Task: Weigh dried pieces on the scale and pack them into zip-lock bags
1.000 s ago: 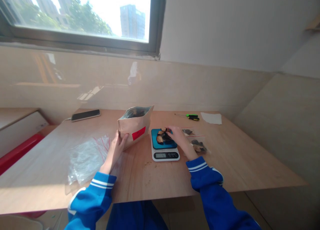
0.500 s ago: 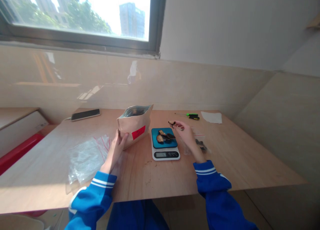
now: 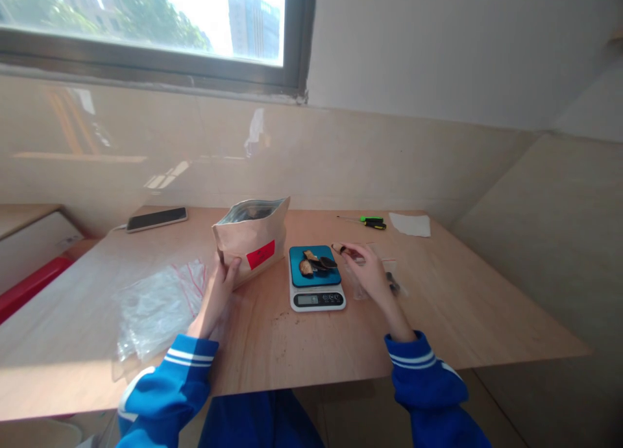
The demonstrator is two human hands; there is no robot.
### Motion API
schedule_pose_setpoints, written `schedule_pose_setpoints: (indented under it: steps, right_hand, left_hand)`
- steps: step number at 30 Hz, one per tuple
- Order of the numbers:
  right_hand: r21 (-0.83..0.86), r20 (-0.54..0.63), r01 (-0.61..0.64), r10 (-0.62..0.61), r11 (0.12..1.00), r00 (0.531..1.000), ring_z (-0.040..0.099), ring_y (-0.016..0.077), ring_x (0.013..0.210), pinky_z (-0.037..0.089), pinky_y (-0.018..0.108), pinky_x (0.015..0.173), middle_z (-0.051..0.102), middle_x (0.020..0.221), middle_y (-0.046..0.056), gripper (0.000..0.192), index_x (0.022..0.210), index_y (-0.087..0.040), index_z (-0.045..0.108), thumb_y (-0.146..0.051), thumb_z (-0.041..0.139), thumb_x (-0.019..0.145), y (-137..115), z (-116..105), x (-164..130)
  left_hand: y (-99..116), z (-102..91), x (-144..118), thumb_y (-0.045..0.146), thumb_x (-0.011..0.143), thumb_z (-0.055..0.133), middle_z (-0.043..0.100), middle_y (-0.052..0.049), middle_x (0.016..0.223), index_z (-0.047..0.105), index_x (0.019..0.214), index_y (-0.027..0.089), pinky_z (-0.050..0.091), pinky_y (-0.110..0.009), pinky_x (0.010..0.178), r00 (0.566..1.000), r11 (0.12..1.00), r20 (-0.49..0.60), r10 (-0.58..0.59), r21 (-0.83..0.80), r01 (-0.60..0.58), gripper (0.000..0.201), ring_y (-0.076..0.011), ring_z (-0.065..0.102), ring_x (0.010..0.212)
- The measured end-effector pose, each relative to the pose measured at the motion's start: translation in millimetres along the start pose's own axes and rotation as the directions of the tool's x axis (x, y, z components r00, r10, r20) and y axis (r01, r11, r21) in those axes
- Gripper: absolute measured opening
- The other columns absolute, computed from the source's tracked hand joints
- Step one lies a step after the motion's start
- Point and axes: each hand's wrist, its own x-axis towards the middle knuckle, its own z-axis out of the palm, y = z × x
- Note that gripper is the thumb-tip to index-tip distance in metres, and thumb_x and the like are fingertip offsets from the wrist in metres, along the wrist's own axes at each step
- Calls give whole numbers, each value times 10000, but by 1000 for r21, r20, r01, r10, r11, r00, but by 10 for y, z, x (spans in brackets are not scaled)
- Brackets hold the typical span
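From the head camera, the left hand (image 3: 217,291) rests with fingers spread flat against the side of the open tan kraft-paper stand-up pouch with a red label (image 3: 252,241), keeping it upright on the pale wooden counter (image 3: 302,344). The right hand (image 3: 368,272) hovers just right of the small white digital scale with a blue platform (image 3: 316,278), its fingertips pinched narrow on a small dark dried piece (image 3: 337,247). More brown and black dried pieces (image 3: 314,263) lie on the scale's platform. Beside the right hand lie small clear zip bags with dark contents (image 3: 392,280), partly hidden by it. A heap of empty clear zip bags with red stripes (image 3: 153,305) sits near the left forearm. To handle this step well, I judge the pinch should stay light, the piece kept clear of the platform's rim, and the pouch braced so it cannot tip.
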Motion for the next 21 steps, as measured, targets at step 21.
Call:
schedule_pose_setpoints:
  steps: [21]
  right_hand:
    - [128, -33, -399, 406, 908, 913, 590, 193, 620, 465, 289, 592, 637, 648, 45, 508, 814, -178, 713, -629, 483, 857, 40, -261, -1145]
  left_hand:
    - [0, 35, -17, 484, 901, 461, 468, -117, 1442, 308, 1447, 241, 268, -477, 1153, 996, 996, -13, 88, -32, -88, 617, -266, 395, 1365]
